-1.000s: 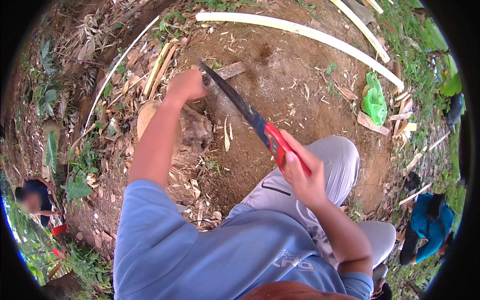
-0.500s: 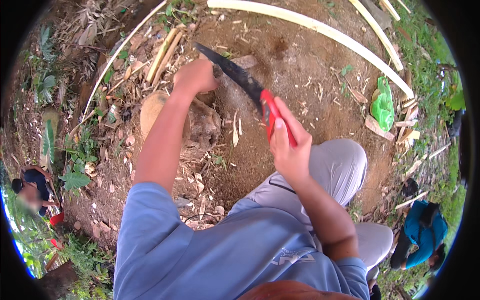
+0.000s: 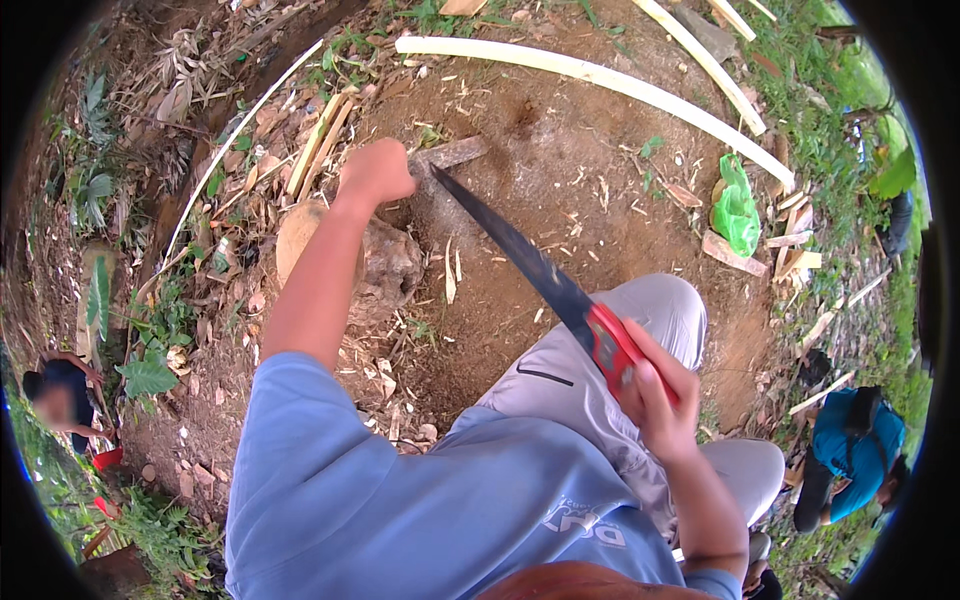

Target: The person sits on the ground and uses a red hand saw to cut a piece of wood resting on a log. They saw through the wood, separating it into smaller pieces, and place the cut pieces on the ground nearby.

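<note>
A hand saw with a red handle (image 3: 616, 350) and a long dark blade (image 3: 520, 258) is gripped in my right hand (image 3: 655, 398), low in front of my right thigh. Its blade slants up and left, and the tip is close to my left hand (image 3: 378, 172). That hand is closed in a fist above the far side of a cut log stump (image 3: 388, 262). Whatever its fingers hold is hidden behind the knuckles. Just right of the fist, a flat greyish piece of wood (image 3: 460, 150) lies on the dirt.
Long pale wood strips (image 3: 610, 78) curve across the far ground. A green plastic bag (image 3: 737, 210) lies at the right beside wood offcuts (image 3: 733, 254). Two narrow sticks (image 3: 320, 145) rest at the far left. One person (image 3: 850, 450) is at the right, another (image 3: 65, 400) at the left.
My right hand has drawn the saw back toward my body and to the right, so its tip no longer reaches past my left fist. The left hand stays closed near the stump.
</note>
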Available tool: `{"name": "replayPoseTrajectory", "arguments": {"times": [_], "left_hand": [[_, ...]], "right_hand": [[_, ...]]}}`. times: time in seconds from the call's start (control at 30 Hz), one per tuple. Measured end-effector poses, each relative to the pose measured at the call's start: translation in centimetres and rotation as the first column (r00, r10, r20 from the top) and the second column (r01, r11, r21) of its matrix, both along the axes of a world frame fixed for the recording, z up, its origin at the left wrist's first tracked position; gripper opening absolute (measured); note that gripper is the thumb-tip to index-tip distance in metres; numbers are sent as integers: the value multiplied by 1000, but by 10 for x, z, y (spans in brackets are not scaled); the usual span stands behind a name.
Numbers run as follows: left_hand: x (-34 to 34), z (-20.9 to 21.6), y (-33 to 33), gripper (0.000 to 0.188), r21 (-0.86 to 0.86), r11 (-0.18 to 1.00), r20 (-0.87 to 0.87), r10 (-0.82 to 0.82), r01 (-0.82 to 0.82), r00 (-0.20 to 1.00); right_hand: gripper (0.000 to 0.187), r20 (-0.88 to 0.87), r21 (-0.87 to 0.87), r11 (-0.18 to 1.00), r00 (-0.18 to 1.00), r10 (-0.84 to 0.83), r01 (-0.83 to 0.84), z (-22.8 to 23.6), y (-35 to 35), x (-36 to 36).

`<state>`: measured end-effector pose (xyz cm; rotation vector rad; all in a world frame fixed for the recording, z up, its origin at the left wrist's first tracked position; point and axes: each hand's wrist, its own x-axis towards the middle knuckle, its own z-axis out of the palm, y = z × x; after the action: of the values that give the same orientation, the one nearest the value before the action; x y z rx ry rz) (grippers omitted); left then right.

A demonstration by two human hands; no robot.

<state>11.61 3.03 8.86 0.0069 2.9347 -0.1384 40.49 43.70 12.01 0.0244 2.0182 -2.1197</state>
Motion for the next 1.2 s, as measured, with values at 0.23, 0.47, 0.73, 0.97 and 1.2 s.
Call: {"name": "replayPoseTrajectory", "arguments": {"times": [0.23, 0.47, 0.73, 0.97, 1.2], "left_hand": [[-9, 7, -14, 49, 256, 966, 247, -36, -30, 968], [-38, 12, -32, 61, 262, 965, 401, -118, 9, 908], [2, 13, -9, 70, 66, 994, 190, -95, 84, 977], [3, 1, 6, 32, -155, 988, 105, 6, 10, 995], [10, -7, 1, 25, -172, 985, 11, 30, -27, 999]], "right_hand": [[59, -139, 319, 926, 977, -164, 201, 65, 77, 89], [56, -291, 401, 882, 947, -135, 249, 70, 55, 65], [47, -217, 243, 966, 976, -31, 84, 48, 8, -36], [43, -183, -136, 987, 976, -115, 90, -28, -120, -150], [42, -1, -463, 872, 984, -179, 158, -59, -235, -229]]}}
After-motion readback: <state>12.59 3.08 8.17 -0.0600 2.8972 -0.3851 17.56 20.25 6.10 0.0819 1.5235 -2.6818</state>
